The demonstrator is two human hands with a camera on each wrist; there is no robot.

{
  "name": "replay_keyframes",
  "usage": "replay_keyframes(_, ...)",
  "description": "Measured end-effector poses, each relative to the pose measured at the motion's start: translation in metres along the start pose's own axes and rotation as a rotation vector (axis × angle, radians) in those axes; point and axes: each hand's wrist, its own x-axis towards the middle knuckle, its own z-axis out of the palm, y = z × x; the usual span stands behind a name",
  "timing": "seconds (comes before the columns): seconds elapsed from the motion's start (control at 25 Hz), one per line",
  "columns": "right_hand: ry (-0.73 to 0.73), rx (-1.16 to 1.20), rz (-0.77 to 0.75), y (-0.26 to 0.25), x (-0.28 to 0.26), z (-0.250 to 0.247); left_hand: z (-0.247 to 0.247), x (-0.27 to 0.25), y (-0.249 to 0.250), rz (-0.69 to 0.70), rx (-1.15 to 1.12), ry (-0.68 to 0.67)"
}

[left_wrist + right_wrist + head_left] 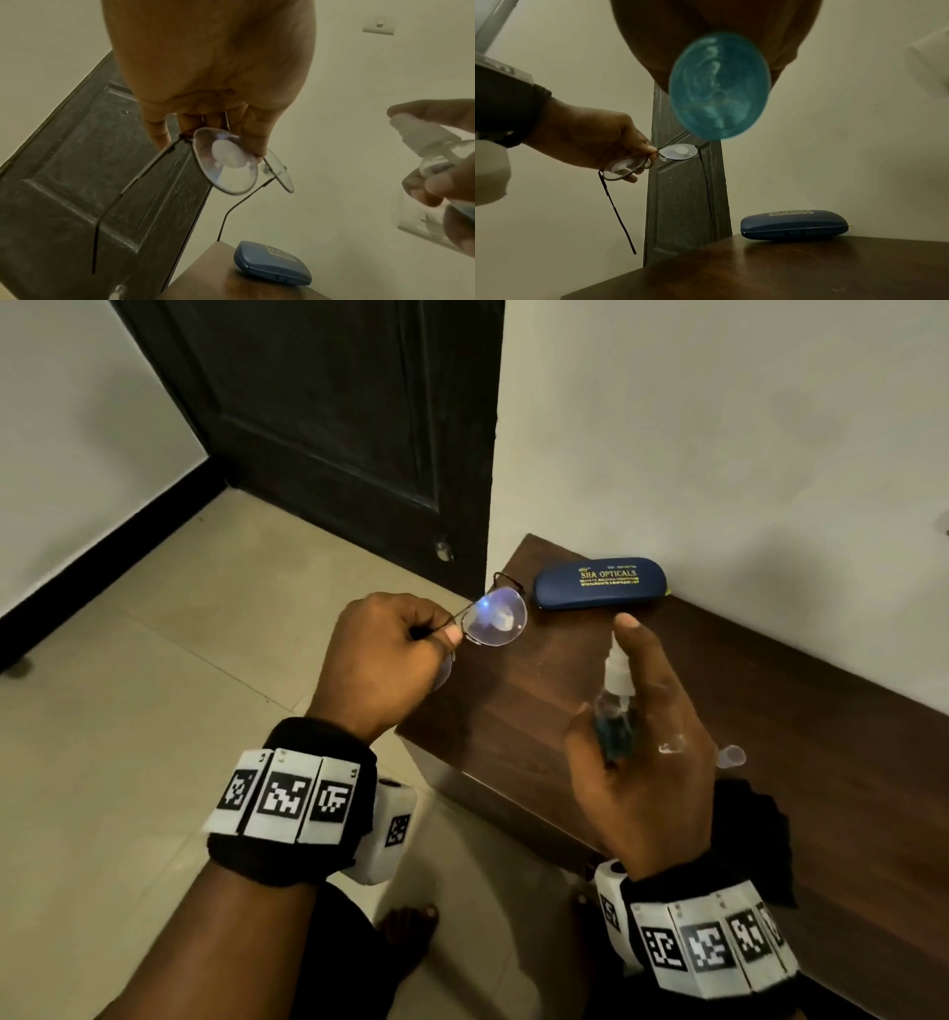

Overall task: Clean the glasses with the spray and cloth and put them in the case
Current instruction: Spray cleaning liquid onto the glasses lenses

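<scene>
My left hand (390,654) pinches the thin-framed glasses (495,621) at the bridge and holds them in the air beyond the table's left end, temples hanging down. The glasses (226,162) show a wet smear on one lens, and they (677,151) also appear in the right wrist view. My right hand (637,737) grips a small clear spray bottle (613,695) with blue liquid, index finger on its white nozzle, aimed toward the lens. The bottle's blue base (718,85) fills the right wrist view. The closed blue case (600,582) lies on the wooden table (770,721). No cloth is visible.
A small clear cap (732,756) lies on the table by my right hand. A dark door (334,413) stands behind the glasses and a white wall (719,428) backs the table. Tiled floor (154,685) spreads to the left; my foot (408,929) shows below.
</scene>
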Motion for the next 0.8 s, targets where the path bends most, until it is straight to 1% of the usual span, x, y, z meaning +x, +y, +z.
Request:
replay_keyframes(0.16,0.009,-0.035,-0.017,-0.01,0.002,0.009,0.003,0.0,-0.001,-0.004,0.029,-0.042)
replay_keyframes(0.28,-0.01,-0.064,0.001,-0.011,-0.001,0.016,0.002,0.0,0.0,-0.005,0.016,-0.048)
replay_keyframes(0.4,0.019,-0.061,0.021,-0.01,-0.001,0.017,0.001,0.001,-0.001,-0.026,-0.016,-0.052)
replay_keyframes(0.56,0.075,0.023,0.04,-0.005,0.0,0.014,0.001,0.0,-0.001,-0.038,-0.012,-0.059)
replay_keyframes(0.6,0.08,0.05,0.04,-0.004,0.0,0.013,0.001,0.0,0.0,-0.043,-0.028,-0.036)
replay_keyframes(0.64,0.083,0.066,0.036,-0.003,0.0,0.013,0.001,0.001,0.002,-0.056,-0.077,0.017)
replay_keyframes(0.68,0.085,0.075,0.027,-0.003,0.0,0.013,0.001,0.002,0.004,-0.089,-0.173,0.092)
replay_keyframes(0.76,0.089,0.083,0.005,-0.001,-0.001,0.013,-0.001,0.005,0.009,-0.192,-0.473,0.232)
replay_keyframes(0.8,0.091,0.084,-0.005,0.0,-0.001,0.013,-0.003,0.007,0.01,-0.241,-0.614,0.267)
